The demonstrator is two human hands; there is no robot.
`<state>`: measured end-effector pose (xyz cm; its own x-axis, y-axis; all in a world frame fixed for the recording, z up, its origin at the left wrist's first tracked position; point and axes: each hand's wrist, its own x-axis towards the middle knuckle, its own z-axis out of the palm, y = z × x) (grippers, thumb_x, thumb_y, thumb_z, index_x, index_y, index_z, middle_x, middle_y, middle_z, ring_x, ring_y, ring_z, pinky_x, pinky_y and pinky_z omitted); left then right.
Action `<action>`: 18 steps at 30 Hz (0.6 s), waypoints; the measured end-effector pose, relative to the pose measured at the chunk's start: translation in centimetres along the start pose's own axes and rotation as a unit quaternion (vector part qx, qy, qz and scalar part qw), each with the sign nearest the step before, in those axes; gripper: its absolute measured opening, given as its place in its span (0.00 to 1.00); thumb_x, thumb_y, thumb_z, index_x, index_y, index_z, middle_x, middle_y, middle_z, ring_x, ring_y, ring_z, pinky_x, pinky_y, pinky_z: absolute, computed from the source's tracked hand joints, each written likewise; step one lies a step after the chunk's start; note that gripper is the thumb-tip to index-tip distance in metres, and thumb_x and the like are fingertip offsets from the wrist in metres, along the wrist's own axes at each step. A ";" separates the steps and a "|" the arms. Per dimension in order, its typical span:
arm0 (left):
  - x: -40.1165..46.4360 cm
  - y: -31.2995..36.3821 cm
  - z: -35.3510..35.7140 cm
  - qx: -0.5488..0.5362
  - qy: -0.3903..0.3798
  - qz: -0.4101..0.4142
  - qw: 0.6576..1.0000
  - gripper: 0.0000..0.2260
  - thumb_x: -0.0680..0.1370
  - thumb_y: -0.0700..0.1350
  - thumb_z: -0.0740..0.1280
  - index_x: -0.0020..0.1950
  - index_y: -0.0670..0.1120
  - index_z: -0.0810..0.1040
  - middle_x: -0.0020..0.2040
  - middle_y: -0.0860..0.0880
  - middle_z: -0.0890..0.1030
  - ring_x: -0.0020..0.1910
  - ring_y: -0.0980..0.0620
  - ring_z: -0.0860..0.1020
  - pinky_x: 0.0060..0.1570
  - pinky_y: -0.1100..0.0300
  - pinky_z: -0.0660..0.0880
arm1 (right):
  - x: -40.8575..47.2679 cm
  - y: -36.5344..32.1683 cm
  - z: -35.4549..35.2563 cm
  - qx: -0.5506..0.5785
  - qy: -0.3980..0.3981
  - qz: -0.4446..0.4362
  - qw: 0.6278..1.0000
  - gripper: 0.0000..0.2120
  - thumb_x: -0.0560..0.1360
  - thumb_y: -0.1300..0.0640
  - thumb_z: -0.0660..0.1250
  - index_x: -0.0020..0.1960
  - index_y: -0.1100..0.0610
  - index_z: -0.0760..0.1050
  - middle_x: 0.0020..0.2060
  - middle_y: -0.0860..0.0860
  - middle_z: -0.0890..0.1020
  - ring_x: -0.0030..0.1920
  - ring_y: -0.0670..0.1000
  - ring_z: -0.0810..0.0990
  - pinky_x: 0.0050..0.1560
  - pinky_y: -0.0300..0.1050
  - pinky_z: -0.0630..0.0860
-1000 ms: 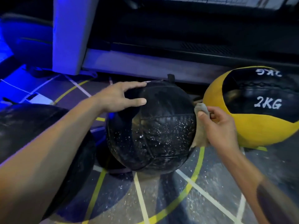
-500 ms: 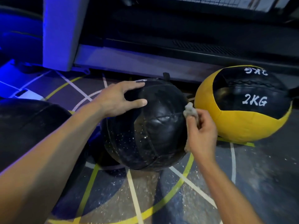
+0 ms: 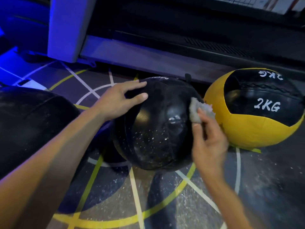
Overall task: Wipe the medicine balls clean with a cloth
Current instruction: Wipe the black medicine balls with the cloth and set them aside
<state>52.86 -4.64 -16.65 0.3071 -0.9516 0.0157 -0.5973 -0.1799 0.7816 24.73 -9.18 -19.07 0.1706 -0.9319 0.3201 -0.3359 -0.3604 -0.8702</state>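
Note:
A black medicine ball (image 3: 158, 129), speckled with white flecks, sits on the floor in the middle. My left hand (image 3: 118, 100) lies flat on its upper left side with fingers spread. My right hand (image 3: 208, 139) holds a small grey cloth (image 3: 198, 109) pressed against the ball's upper right side. To the right stands a yellow and black ball (image 3: 254, 109) marked 2KG, close beside the black one. A larger black ball (image 3: 31, 123) lies at the left, partly behind my left forearm.
The dark floor (image 3: 165, 195) carries yellow and white painted lines and white dust. A pale upright post (image 3: 69, 27) and a long low frame (image 3: 148, 53) run along the back, just behind the balls. Blue light falls at far left.
My right hand has slid the cloth up the black ball's right side toward its top. The left hand has stayed on the ball. The view has shifted slightly.

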 end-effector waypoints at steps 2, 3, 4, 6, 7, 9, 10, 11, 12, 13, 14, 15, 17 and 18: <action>1.5 0.4 -0.2 -0.005 -0.013 -0.003 1.000 0.32 0.68 0.75 0.67 0.70 0.66 0.76 0.76 0.59 0.71 0.75 0.62 0.67 0.78 0.53 0.62 | -3.2 -1.0 2.1 -0.010 -0.063 -0.072 0.995 0.15 0.81 0.63 0.66 0.66 0.55 0.79 0.70 0.47 0.78 0.74 0.47 0.72 0.76 0.48 0.66; 2.2 0.4 -0.3 -0.014 -0.019 -0.002 1.000 0.33 0.66 0.75 0.66 0.69 0.66 0.77 0.76 0.58 0.71 0.75 0.62 0.67 0.78 0.52 0.62 | -4.6 -0.9 2.7 -0.031 -0.106 -0.126 0.986 0.15 0.81 0.63 0.66 0.67 0.57 0.78 0.71 0.49 0.76 0.75 0.47 0.70 0.78 0.49 0.63; 2.7 0.2 -0.4 -0.022 -0.022 -0.003 1.000 0.33 0.65 0.75 0.67 0.68 0.67 0.78 0.76 0.58 0.72 0.75 0.62 0.68 0.78 0.51 0.62 | -5.7 -0.3 2.9 -0.066 -0.155 -0.192 0.967 0.16 0.81 0.64 0.64 0.68 0.57 0.77 0.72 0.49 0.75 0.76 0.47 0.68 0.79 0.49 0.61; 3.2 0.0 -0.3 -0.025 -0.030 -0.007 0.999 0.32 0.63 0.77 0.68 0.66 0.69 0.78 0.76 0.58 0.72 0.75 0.61 0.68 0.78 0.51 0.62 | -6.8 1.5 2.0 -0.167 -0.269 -0.332 0.889 0.24 0.76 0.67 0.61 0.70 0.55 0.74 0.73 0.47 0.73 0.78 0.46 0.64 0.79 0.48 0.59; 3.4 -0.1 -0.3 -0.026 -0.032 -0.009 0.999 0.32 0.62 0.78 0.68 0.65 0.71 0.77 0.76 0.59 0.72 0.75 0.61 0.68 0.78 0.51 0.62 | -6.9 2.3 1.2 -0.207 -0.332 -0.395 0.831 0.29 0.71 0.67 0.61 0.71 0.54 0.73 0.73 0.47 0.73 0.77 0.46 0.65 0.79 0.47 0.61; 3.7 0.1 -0.1 -0.035 -0.041 -0.016 0.998 0.31 0.62 0.79 0.67 0.64 0.73 0.76 0.76 0.60 0.71 0.76 0.60 0.67 0.78 0.51 0.62 | -6.2 2.9 -0.4 -0.277 -0.413 -0.453 0.740 0.39 0.64 0.68 0.69 0.74 0.52 0.70 0.68 0.47 0.79 0.68 0.48 0.75 0.69 0.48 0.75; 3.8 0.2 0.1 -0.038 -0.038 -0.013 0.998 0.31 0.62 0.79 0.67 0.64 0.73 0.76 0.75 0.60 0.72 0.76 0.60 0.67 0.78 0.51 0.62 | -5.2 2.2 -0.8 -0.295 -0.414 -0.442 0.740 0.43 0.62 0.71 0.72 0.75 0.52 0.69 0.65 0.48 0.81 0.62 0.49 0.78 0.61 0.48 0.80; 3.9 0.3 0.2 -0.039 -0.031 -0.010 0.999 0.32 0.62 0.79 0.67 0.64 0.72 0.77 0.75 0.60 0.73 0.75 0.60 0.68 0.78 0.51 0.62 | -3.8 1.1 -0.8 -0.293 -0.379 -0.422 0.769 0.44 0.62 0.72 0.75 0.74 0.52 0.71 0.64 0.48 0.81 0.61 0.50 0.79 0.56 0.48 0.82; 4.0 0.7 0.4 -0.037 -0.026 -0.010 0.999 0.31 0.63 0.78 0.68 0.65 0.70 0.77 0.74 0.60 0.74 0.75 0.60 0.69 0.77 0.52 0.63 | -2.2 -0.3 -0.4 -0.274 -0.331 -0.398 0.811 0.40 0.64 0.73 0.76 0.73 0.53 0.73 0.66 0.49 0.80 0.64 0.51 0.79 0.51 0.49 0.83; 4.1 1.2 0.5 -0.033 -0.029 -0.010 0.999 0.30 0.66 0.75 0.70 0.66 0.68 0.78 0.73 0.60 0.74 0.74 0.60 0.69 0.77 0.53 0.64 | -0.5 -1.6 0.3 -0.247 -0.277 -0.371 0.851 0.33 0.70 0.71 0.75 0.71 0.53 0.75 0.69 0.51 0.78 0.68 0.53 0.77 0.55 0.53 0.83; 4.2 1.8 0.5 -0.028 -0.035 -0.010 0.999 0.27 0.69 0.72 0.72 0.67 0.67 0.78 0.73 0.59 0.74 0.74 0.59 0.69 0.77 0.54 0.64 | 1.0 -2.5 1.1 -0.222 -0.247 -0.343 0.879 0.26 0.75 0.68 0.71 0.70 0.54 0.75 0.71 0.52 0.76 0.72 0.54 0.73 0.63 0.57 0.79; 4.3 2.3 0.5 -0.019 -0.043 -0.010 0.999 0.24 0.73 0.68 0.72 0.68 0.65 0.78 0.74 0.59 0.74 0.74 0.59 0.69 0.77 0.54 0.63 | 1.8 -3.3 1.8 -0.206 -0.239 -0.327 0.891 0.21 0.79 0.65 0.67 0.70 0.55 0.75 0.72 0.52 0.75 0.76 0.53 0.69 0.71 0.58 0.73; 4.4 2.9 0.3 -0.007 -0.053 -0.020 0.998 0.21 0.78 0.64 0.69 0.70 0.65 0.77 0.75 0.59 0.73 0.75 0.58 0.68 0.77 0.55 0.62 | 0.6 -2.1 2.7 -0.251 -0.266 -0.363 0.857 0.20 0.80 0.63 0.63 0.70 0.56 0.75 0.73 0.53 0.74 0.77 0.51 0.65 0.78 0.53 0.62; 4.7 2.8 0.1 -0.009 -0.060 -0.025 0.998 0.19 0.80 0.62 0.68 0.71 0.65 0.76 0.76 0.59 0.71 0.76 0.57 0.67 0.78 0.55 0.61 | -1.0 -0.5 2.7 -0.286 -0.310 -0.412 0.808 0.20 0.79 0.63 0.63 0.70 0.55 0.75 0.72 0.53 0.73 0.77 0.52 0.65 0.77 0.53 0.64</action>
<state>52.50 -9.61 -14.43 0.2445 -0.9646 -0.0985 -0.5692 -0.2250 0.7908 27.22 -7.99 -19.99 0.9259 -0.2306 0.2993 -0.2146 -0.9729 -0.0859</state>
